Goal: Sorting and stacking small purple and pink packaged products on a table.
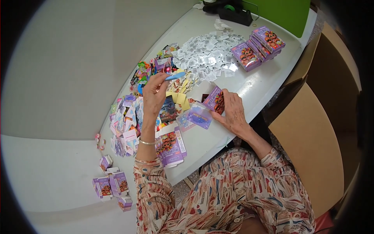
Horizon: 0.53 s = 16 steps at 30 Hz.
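Note:
My left hand (pixel 155 93) is raised over the heaps, its thumb and fingers pinched on a small light-blue strip (pixel 176 75); its exact kind is unclear. A bracelet circles that wrist. My right hand (pixel 233 114) grips a small purple printed box (pixel 215 99), which is tilted, with its flap standing open toward the left. Just under the box, beside my right thumb, lies a translucent purple card or packet (pixel 200 117). Flattened purple boxes (pixel 171 148) rest by my left forearm. Yellow slips (pixel 179 98) lie between my two hands.
A wide heap of small white packets (pixel 210 54) covers the far middle. Filled purple boxes (pixel 263 46) are stacked at far right, near a black tape dispenser (pixel 235 16). Colourful packets (pixel 144 72) and cards (pixel 128 128) pile at left. A large cardboard box (pixel 311 144) stands at right.

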{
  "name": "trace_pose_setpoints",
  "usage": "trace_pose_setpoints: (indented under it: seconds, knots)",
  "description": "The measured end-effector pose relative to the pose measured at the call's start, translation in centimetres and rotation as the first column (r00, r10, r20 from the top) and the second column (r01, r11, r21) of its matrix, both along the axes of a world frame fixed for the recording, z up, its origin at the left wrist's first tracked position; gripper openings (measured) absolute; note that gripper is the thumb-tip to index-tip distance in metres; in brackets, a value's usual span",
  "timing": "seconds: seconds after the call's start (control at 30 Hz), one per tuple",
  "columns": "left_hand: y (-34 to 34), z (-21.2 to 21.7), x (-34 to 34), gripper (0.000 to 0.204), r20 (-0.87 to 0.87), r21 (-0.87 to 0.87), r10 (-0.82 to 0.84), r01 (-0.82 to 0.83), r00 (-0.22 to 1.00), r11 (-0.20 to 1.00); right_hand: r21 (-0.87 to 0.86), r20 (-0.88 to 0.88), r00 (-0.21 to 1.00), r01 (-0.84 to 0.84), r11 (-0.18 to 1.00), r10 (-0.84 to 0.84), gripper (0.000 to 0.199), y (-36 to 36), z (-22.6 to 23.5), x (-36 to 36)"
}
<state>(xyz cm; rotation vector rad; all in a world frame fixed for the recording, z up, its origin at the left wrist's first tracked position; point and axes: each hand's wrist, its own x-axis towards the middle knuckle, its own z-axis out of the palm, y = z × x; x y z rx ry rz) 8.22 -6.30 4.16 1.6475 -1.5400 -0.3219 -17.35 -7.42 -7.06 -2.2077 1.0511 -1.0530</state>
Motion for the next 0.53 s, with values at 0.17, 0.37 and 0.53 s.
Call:
trace_pose_setpoints:
  seconds: [0.17, 0.37, 0.53]
  knots:
    - [0.9, 1.1, -5.0, 0.018, 0.174, -0.015, -0.155, 0.16, 0.972, 0.987, -0.038, 0.012, 1.0, 0.021, 0.999, -0.021, 0.073, 0.0, 0.2, 0.0]
    - [1.6, 0.0, -7.0, 0.02, 0.507, 0.036, -0.116, 0.113, 0.854, 0.993, -0.013, 0.016, 1.0, 0.004, 1.0, -0.004, 0.072, 0.1, 0.1, 0.0]
    - [2.1, 0.4, -8.2, 0.03, 0.48, 0.054, -0.117, 0.105, 0.869, 0.993, -0.012, 0.01, 1.0, 0.008, 1.0, -0.008, 0.072, 0.0, 0.1, -0.2]
